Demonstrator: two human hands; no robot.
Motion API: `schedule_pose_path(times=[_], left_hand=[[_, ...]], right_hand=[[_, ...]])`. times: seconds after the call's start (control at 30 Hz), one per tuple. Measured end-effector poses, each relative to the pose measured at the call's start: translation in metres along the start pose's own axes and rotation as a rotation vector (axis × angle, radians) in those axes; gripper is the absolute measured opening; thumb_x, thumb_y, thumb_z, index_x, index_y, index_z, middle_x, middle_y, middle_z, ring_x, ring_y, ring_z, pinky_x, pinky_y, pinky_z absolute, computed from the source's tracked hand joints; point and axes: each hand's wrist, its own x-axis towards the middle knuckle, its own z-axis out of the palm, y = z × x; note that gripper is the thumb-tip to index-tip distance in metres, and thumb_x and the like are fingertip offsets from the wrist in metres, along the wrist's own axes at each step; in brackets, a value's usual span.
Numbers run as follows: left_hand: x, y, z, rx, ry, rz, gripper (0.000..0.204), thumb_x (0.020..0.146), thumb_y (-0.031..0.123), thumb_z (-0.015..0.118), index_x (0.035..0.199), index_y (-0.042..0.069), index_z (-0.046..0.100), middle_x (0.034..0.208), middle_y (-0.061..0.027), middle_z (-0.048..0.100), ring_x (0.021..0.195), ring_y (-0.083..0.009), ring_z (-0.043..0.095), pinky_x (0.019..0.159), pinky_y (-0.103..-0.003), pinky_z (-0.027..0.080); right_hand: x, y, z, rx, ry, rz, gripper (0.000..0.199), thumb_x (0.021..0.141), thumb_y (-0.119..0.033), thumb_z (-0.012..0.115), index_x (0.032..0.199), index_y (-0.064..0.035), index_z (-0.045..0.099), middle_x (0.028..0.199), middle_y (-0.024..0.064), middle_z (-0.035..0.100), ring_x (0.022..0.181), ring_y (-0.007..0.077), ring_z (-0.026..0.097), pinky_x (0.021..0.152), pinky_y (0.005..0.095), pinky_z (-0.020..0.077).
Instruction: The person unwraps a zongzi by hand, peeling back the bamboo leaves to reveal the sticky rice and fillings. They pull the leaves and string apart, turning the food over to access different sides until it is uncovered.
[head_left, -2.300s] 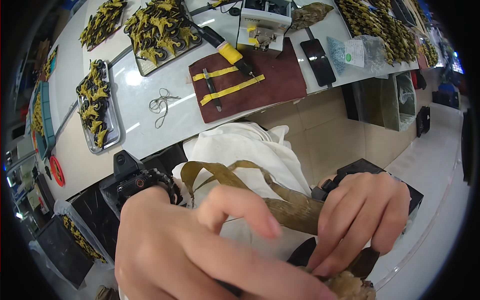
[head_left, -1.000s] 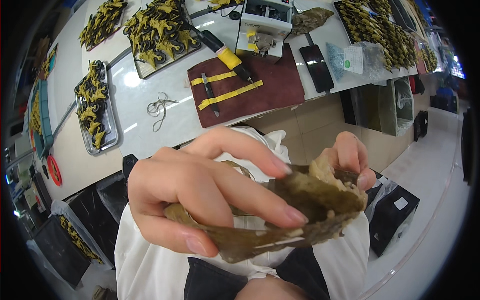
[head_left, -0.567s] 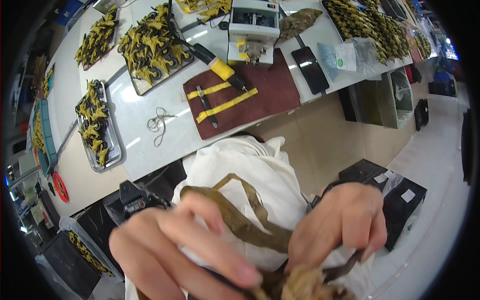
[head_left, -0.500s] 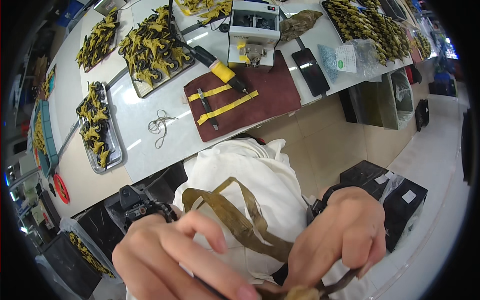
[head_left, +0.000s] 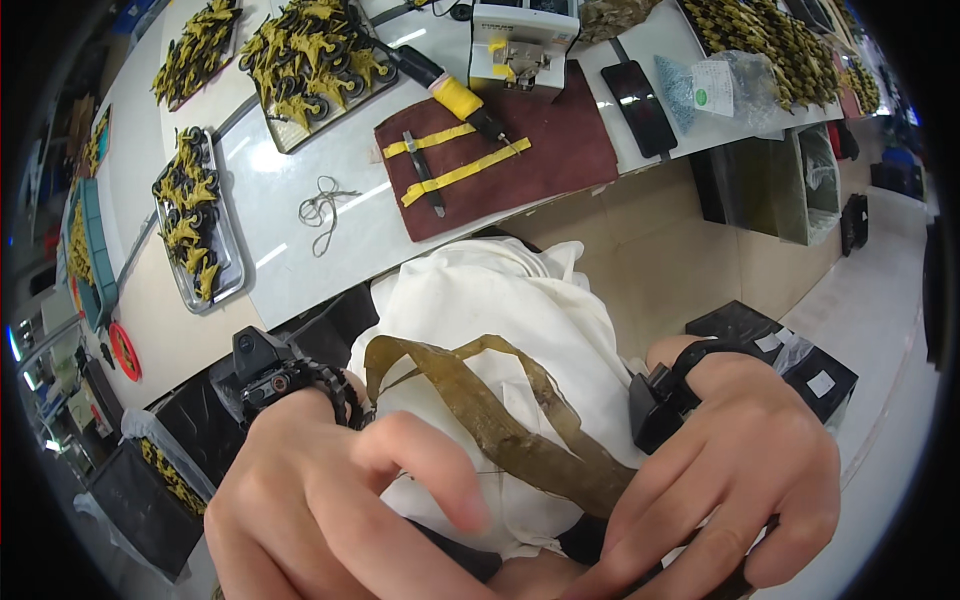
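Note:
Over the white cloth (head_left: 530, 290) on my lap hangs a brownish-green strap (head_left: 490, 415), looped at its far end. Its near end runs under my right hand (head_left: 725, 480), whose fingers are bent round it. My left hand (head_left: 340, 490) is close beside it on the left, with the fingers curled and the foremost fingertips cut off by the lower edge. What it grips there is hidden. A dark strip (head_left: 455, 550) shows beneath the left hand; I cannot tell what it belongs to.
Ahead, the white table holds a maroon mat (head_left: 490, 190), a yellow-wrapped rotary tool (head_left: 455, 97), a knife-like tool (head_left: 423, 175), a cord (head_left: 325, 210) and a phone (head_left: 640, 108). Metal trays (head_left: 237, 255) carry yellow-and-black parts. A white machine (head_left: 520, 50) stands behind; a black box (head_left: 745, 325) is right.
The table has shifted upward in the picture. My right hand has moved to the right and spread over the strap; the strap's near end runs farther right with it. My left hand stays low.

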Motion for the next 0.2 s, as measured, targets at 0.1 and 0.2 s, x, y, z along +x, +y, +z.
schedule_pose_path(times=[0.1, 0.2], left_hand=[[-0.005, -0.001, 0.002, 0.002, 0.023, -0.003, 0.023, 0.082, 0.014, 0.052, 0.062, 0.015, 0.039, 0.068, 0.0007, 0.065, 0.086, -0.0115, 0.055, 0.08, -0.032, 0.03], [-0.026, 0.016, 0.009, 0.258, 0.328, -0.292, 0.011, 0.081, 0.019, 0.053, 0.078, 0.012, 0.046, 0.082, -0.0005, 0.065, 0.098, -0.0127, 0.047, 0.083, -0.033, 0.026]], right_hand=[[-0.016, 0.016, 0.012, 0.084, 0.102, -0.02, 0.02, 0.089, -0.012, 0.038, 0.07, -0.0042, 0.038, 0.079, 0.0324, 0.056, 0.058, 0.0364, 0.059, 0.039, 0.0325, 0.045], [-0.017, 0.017, -0.009, 0.416, -0.033, 0.107, 0.015, 0.086, -0.013, 0.044, 0.077, -0.0027, 0.037, 0.093, 0.0378, 0.047, 0.072, 0.0467, 0.052, 0.052, 0.0469, 0.0422]])
